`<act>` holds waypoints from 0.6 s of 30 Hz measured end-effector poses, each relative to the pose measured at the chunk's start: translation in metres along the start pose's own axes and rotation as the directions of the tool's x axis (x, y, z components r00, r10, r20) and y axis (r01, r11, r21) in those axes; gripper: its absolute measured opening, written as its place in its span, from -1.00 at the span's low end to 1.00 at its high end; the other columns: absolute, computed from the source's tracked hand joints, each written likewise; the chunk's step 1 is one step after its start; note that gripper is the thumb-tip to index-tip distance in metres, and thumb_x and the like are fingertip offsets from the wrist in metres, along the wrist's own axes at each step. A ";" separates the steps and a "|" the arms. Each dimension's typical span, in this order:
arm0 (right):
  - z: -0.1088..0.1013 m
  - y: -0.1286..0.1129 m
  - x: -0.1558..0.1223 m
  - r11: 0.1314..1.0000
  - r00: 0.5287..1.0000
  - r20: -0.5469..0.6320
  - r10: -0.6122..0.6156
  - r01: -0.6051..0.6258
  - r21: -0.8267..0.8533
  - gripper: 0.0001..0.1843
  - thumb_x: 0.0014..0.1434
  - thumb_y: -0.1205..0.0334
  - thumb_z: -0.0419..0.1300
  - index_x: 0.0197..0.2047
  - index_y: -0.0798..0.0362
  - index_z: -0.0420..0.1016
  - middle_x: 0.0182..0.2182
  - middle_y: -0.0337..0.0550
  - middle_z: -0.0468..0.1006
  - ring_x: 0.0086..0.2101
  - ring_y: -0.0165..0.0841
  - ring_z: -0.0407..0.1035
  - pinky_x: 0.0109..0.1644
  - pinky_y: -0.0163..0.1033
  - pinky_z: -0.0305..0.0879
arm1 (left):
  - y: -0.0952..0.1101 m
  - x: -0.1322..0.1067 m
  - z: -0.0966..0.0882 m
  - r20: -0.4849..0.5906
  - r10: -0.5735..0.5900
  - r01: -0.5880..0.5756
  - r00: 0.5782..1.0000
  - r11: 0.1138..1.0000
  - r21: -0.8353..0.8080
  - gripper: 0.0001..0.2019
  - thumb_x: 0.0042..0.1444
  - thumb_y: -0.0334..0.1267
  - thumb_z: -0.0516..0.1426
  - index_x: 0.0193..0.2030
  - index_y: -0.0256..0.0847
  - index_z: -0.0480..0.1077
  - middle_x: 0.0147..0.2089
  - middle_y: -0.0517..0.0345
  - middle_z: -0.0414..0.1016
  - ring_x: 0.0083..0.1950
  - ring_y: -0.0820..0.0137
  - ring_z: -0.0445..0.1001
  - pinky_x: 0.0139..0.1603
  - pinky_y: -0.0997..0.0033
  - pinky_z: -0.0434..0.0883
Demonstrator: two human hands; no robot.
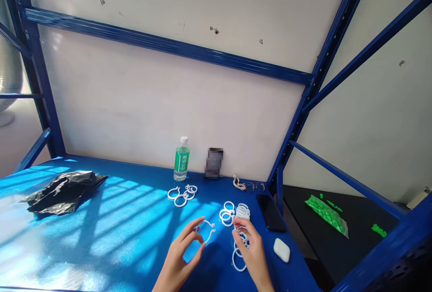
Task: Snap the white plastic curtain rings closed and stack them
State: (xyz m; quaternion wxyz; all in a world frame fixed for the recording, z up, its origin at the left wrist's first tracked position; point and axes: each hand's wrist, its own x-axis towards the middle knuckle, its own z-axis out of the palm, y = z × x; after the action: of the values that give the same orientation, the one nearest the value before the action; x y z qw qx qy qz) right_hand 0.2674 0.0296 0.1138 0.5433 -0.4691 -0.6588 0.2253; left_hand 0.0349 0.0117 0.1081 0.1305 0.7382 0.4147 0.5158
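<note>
My left hand point(184, 249) hovers low over the blue table point(111, 233), its fingertips pinched on a single white plastic ring point(206, 230). My right hand point(251, 249) rests to the right of it, fingers curled onto a pile of white rings point(239, 260) beneath it. More white rings point(234, 212) lie stacked just beyond my right fingers. A separate small group of white rings point(182, 194) lies farther back, in front of a bottle.
A green-labelled water bottle point(181, 159) stands by the back wall beside a blurred small box point(213, 162). A black plastic bag point(62, 189) lies far left. A black phone point(271, 212) and white earbud case point(281, 249) sit near the right edge. Green bagged parts point(326, 213) lie on a black surface beyond.
</note>
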 end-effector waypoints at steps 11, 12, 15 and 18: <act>0.028 -0.013 -0.015 0.978 0.995 0.097 -0.006 -0.014 0.208 -0.69 0.27 -0.12 0.30 -0.18 -0.09 0.71 -0.28 -0.08 0.76 -0.26 -0.18 0.68 -0.12 -0.27 0.59 | -0.006 -0.017 0.018 0.115 -0.034 0.047 0.993 0.993 -0.108 -0.79 0.20 -0.32 0.23 -0.03 -0.06 0.52 0.23 -0.07 0.58 0.24 0.10 0.56 0.19 0.13 0.55; 0.029 -0.013 -0.016 0.971 0.995 0.095 0.015 -0.037 0.235 -0.69 0.25 -0.13 0.31 -0.19 -0.09 0.71 -0.28 -0.08 0.76 -0.26 -0.17 0.68 -0.12 -0.26 0.59 | -0.009 -0.018 0.021 0.105 -0.047 0.060 0.993 0.990 -0.125 -0.67 0.18 -0.30 0.26 0.09 -0.05 0.48 0.22 -0.08 0.59 0.23 0.09 0.57 0.18 0.11 0.56; 0.031 -0.012 -0.017 0.946 0.995 0.089 0.055 -0.081 0.315 -0.68 0.21 -0.14 0.35 -0.21 -0.07 0.71 -0.30 -0.07 0.77 -0.26 -0.14 0.69 -0.12 -0.24 0.60 | -0.019 -0.021 0.027 0.092 -0.077 0.090 0.993 0.986 -0.141 -0.38 0.12 -0.22 0.34 0.33 0.00 0.35 0.22 -0.10 0.58 0.17 0.09 0.61 0.12 0.12 0.60; 0.034 -0.013 -0.018 0.931 0.994 0.087 0.069 -0.095 0.352 -0.69 0.20 -0.13 0.36 -0.24 -0.07 0.72 -0.30 -0.06 0.76 -0.27 -0.14 0.69 -0.12 -0.22 0.60 | -0.020 -0.019 0.027 0.069 -0.083 0.092 0.994 0.987 -0.134 -0.44 0.09 -0.17 0.38 0.26 0.02 0.45 0.16 -0.07 0.62 0.08 0.11 0.66 0.07 0.17 0.62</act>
State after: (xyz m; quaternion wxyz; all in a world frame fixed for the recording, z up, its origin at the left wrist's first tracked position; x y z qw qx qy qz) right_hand 0.2310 0.0155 0.1050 0.5846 -0.3815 -0.6065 0.3804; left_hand 0.0470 0.0164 0.0715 0.2162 0.7245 0.4061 0.5133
